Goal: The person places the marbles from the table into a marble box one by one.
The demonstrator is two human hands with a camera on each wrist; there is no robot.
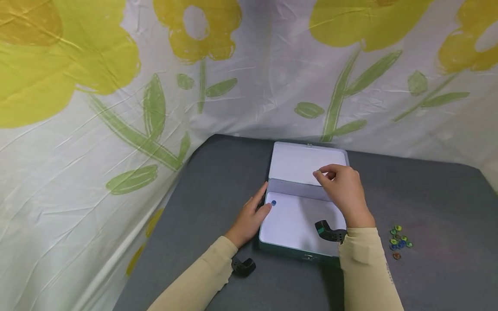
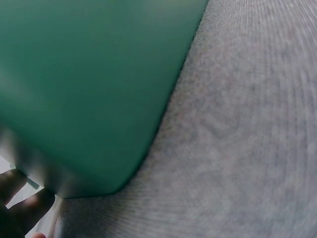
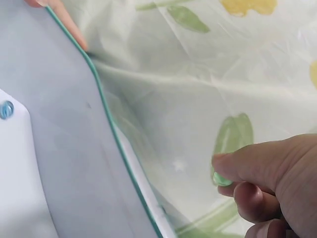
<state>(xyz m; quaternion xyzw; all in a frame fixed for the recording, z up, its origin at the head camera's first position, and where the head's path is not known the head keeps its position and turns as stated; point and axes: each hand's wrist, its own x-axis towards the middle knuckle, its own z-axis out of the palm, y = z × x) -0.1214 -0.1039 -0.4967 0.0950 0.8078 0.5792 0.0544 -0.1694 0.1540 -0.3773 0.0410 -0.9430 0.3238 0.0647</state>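
Note:
A shallow green tin box (image 1: 285, 250) with a white inside lies on the dark table, its lid (image 1: 297, 160) tipped back. My left hand (image 1: 247, 220) holds the box's left wall, thumb over the rim and fingers along the outside. Over the back of the box, my right hand (image 1: 345, 190) pinches a small translucent green glass bead (image 3: 221, 179) between thumb and index finger. One blue glass bead (image 1: 274, 203) lies inside the box, near the back left corner and close to my left thumb.
To the right of the box, several green, blue and brownish glass beads (image 1: 397, 244) lie loosely grouped on the grey table (image 1: 439, 207). A white curtain (image 1: 264, 86) with yellow flowers hangs behind the table and along its left side.

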